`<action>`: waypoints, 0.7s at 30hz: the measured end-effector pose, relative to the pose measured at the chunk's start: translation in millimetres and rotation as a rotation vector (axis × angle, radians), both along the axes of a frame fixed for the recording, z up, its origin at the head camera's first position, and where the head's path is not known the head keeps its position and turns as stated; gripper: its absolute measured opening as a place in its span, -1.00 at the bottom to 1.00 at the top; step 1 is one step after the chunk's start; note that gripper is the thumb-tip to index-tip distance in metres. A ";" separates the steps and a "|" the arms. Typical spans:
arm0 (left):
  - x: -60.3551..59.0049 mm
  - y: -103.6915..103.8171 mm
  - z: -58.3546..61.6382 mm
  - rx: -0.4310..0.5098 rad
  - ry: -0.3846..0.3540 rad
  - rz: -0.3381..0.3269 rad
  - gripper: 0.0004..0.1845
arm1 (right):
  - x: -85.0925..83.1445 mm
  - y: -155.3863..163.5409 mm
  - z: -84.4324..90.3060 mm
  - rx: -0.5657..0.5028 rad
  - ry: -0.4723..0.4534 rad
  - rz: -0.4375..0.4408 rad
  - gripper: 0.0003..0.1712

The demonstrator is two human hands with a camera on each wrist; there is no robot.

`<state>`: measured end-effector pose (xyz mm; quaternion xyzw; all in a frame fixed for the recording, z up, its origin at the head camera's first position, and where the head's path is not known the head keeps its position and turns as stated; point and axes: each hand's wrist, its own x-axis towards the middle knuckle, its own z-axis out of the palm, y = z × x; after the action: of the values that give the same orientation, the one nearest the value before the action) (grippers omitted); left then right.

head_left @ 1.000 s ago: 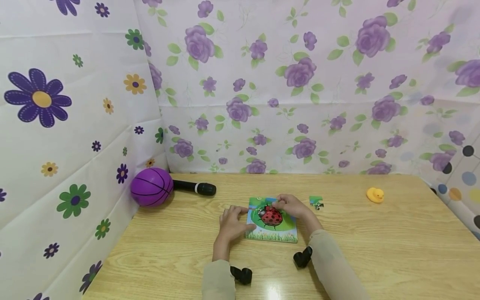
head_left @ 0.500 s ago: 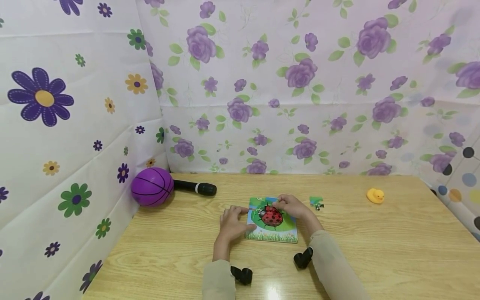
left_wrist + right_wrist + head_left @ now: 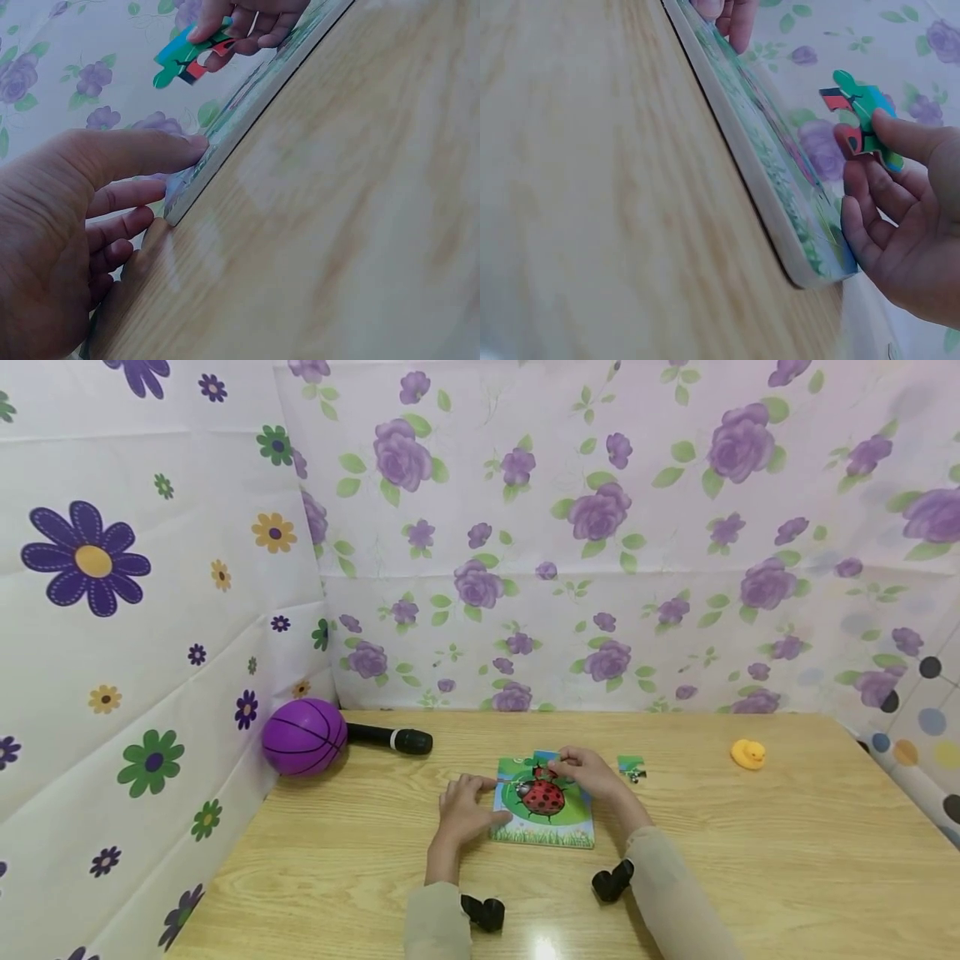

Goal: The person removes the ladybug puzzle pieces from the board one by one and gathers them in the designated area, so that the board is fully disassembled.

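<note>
Head view: both forearms reach fwd from the near edge of the wooden table [image 3: 750, 860]; left hand [image 3: 462, 810] lies palm-down w/ fingers relaxed and straight, thumb tip touching the left edge of the puzzle board [image 3: 545, 806]; right hand [image 3: 588, 772] hovers over the board's far part, thumb and fingers pinching a puzzle piece [image 3: 545, 770]. Left wrist view: thumb [image 3: 142, 154] pressed flat against the board's rim [image 3: 247, 112], other fingers loosely bent beside it; piece [image 3: 187, 60] held clear above the board, not touching it. Right wrist view: piece [image 3: 862, 120] is green-blue w/ red and black, gripped at one end by the thumb [image 3: 911, 139], free knobbed end pointing away from the palm; long axis tilted vs. the board's face [image 3: 780, 165]. Board lies flat at table centre, ladybird picture up, grass strip toward the person. Loose piece [image 3: 632, 767] just right of the board; purple ball [image 3: 303, 736] touching black microphone [image 3: 390, 739] far left; yellow duck [image 3: 748, 753] far right.
</note>
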<state>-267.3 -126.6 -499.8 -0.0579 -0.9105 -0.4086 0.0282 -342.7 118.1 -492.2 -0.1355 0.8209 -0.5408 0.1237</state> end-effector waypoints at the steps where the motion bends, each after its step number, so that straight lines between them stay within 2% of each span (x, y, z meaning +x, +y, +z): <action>1: -0.1 0.0 -0.1 0.000 0.001 0.000 -0.41 | 0.6 1.1 0.4 -0.006 0.007 -0.010 -0.73; 9: -1.1 0.7 -1.2 -0.006 0.004 -0.003 -0.41 | -0.8 19.7 2.4 -0.088 0.042 -0.134 -0.65; 14: -2.0 0.7 -1.5 -0.009 0.007 -0.002 -0.41 | -1.9 46.8 6.6 -0.065 0.053 -0.176 -0.40; 21: -0.9 -1.2 -2.2 -0.010 0.013 0.000 -0.42 | -1.3 93.6 6.3 -0.055 0.019 -0.251 -0.32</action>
<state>-268.1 -127.8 -502.0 -0.0605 -0.9123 -0.4035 0.0338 -344.0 211.7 -485.9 -0.0401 0.8173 -0.5731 0.0435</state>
